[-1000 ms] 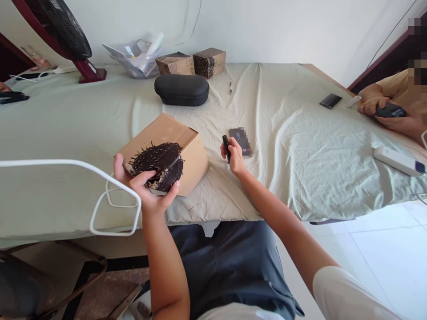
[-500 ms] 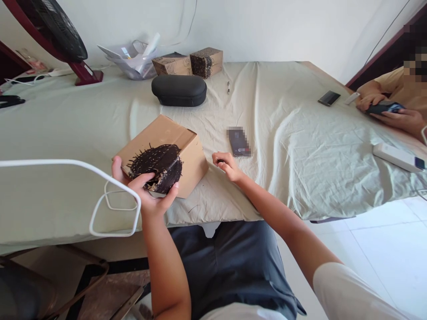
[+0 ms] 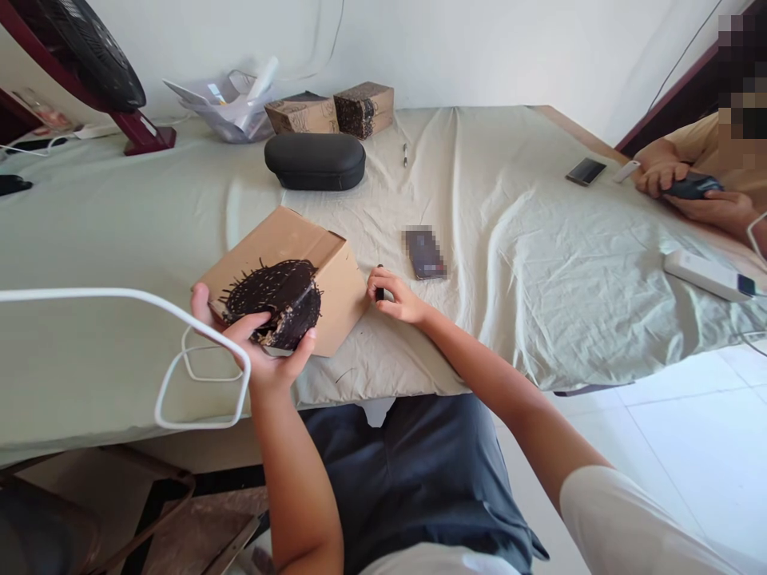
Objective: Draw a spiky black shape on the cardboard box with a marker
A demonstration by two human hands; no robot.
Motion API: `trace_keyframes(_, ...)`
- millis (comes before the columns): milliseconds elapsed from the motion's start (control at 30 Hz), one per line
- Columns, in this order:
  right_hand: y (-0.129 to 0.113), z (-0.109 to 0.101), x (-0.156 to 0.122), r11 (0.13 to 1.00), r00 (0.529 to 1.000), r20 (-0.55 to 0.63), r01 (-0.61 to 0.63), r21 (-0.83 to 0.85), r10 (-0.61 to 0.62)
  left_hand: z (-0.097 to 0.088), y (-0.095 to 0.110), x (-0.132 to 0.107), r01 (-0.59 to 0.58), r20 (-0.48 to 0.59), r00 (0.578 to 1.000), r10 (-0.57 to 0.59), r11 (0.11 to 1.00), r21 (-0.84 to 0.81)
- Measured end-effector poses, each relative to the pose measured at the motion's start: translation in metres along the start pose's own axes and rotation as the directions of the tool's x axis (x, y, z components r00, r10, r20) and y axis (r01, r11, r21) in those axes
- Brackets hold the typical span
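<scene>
so the scribbled patch on the box clamped in my left grip looks mostly blacked out, with a pale bit beside that grip to go, and my right grip is pinched on the marker

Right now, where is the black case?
In the head view the black case lies left of centre on the far sheet, before two small boxes, beyond the big cardboard box.

Left hand center-left grips a cardboard box w/ a black scribbled patch. Right hand just beside it pinches a black marker. Phone nearby, black case further up.
</scene>
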State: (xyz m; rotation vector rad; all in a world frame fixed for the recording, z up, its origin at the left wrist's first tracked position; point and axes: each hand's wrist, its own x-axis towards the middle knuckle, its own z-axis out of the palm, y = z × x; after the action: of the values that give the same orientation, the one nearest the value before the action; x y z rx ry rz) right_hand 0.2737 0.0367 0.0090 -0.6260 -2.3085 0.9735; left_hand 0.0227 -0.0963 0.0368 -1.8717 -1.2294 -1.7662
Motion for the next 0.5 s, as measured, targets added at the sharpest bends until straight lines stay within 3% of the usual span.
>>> trace_keyframes(200,0.0,-0.005,-0.002,0.997,0.995,-0.059,-0.076,0.029,0.078,-0.001,0.0,-0.001,0.081,0.01,0.997,-0.082,0.995,0.055)
trace_keyframes(333,0.002,-0.006,-0.002,0.989,0.988,-0.044,-0.151,-0.009,0.15,-0.001,0.007,0.001,0.059,-0.002,0.998,-0.059,0.998,0.037)
trace_keyframes(500,0.009,-0.003,-0.002,0.99,0.992,-0.003,-0.126,-0.059,0.126,-0.007,0.016,-0.004,0.145,-0.037,0.989,-0.141,0.982,0.124)
